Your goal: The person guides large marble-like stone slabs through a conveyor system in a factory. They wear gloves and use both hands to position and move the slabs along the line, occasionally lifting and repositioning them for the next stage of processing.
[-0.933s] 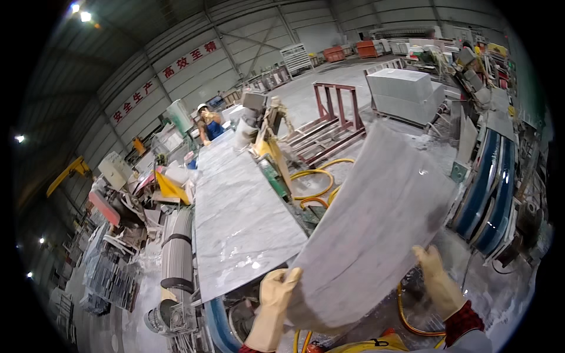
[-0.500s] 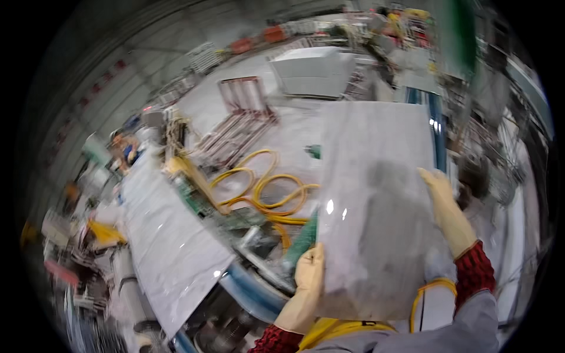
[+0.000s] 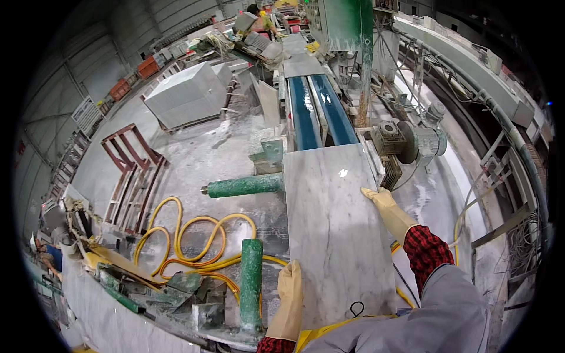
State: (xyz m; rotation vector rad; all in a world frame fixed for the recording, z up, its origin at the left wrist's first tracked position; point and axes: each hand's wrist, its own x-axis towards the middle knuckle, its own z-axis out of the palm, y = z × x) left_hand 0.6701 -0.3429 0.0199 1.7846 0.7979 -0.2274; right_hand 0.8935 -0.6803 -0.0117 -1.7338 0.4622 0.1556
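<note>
A rectangular grey-white marble slab (image 3: 332, 217) with faint veins lies lengthwise in front of me. Its far edge meets the near end of a conveyor with two blue belts (image 3: 305, 117); whether it rests on the belts is hidden beneath it. My left hand (image 3: 289, 294), in a cream rubber glove, is closed on the slab's near left edge. On the right edge, farther along, my right hand (image 3: 388, 212) grips it too, in the same kind of glove, fingertips over the top face. Both thumbs or fingers under the slab are hidden.
Left of the slab, two green rollers (image 3: 244, 186) (image 3: 251, 282) stick out near a coiled yellow hose (image 3: 188, 241). A motor (image 3: 406, 141) stands right of the conveyor. A reddish metal rack (image 3: 135, 182) and large white blocks (image 3: 188, 97) stand at left. Another slab lies farther along the conveyor (image 3: 302, 63).
My view has swung to the right, toward the conveyor. The slab, held in both hands throughout, has come round with its far edge at the belts' near end.
</note>
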